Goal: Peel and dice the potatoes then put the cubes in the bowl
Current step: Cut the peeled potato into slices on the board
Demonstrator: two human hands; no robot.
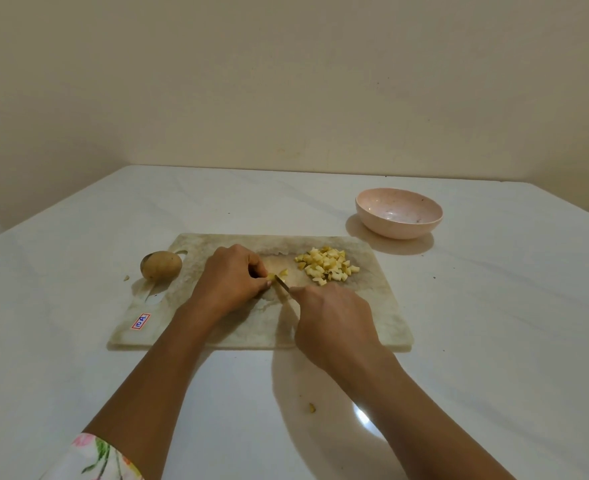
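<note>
Midway: left hand (232, 277) pinches a potato piece (271, 277), right hand (334, 320) grips the knife (282, 284); cubes (327, 268) piled at two o'clock, pink bowl (400, 230) empty, whole potato (161, 265) unpeeled.

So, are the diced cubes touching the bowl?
Apart: head view shows the cubes piled on the cutting board, bare table between them and the empty bowl.

Your white table (493, 306) carries a worn cutting board (372, 306) lying flat. A pink bowl (399, 231) stands upright beyond the board's far right corner, apart from it. A whole potato (161, 265) sits against the board's far left corner. One small scrap (126, 278) lies left of the board, near that potato; a second scrap (312, 407) lies on your side of the board's near edge.
</note>
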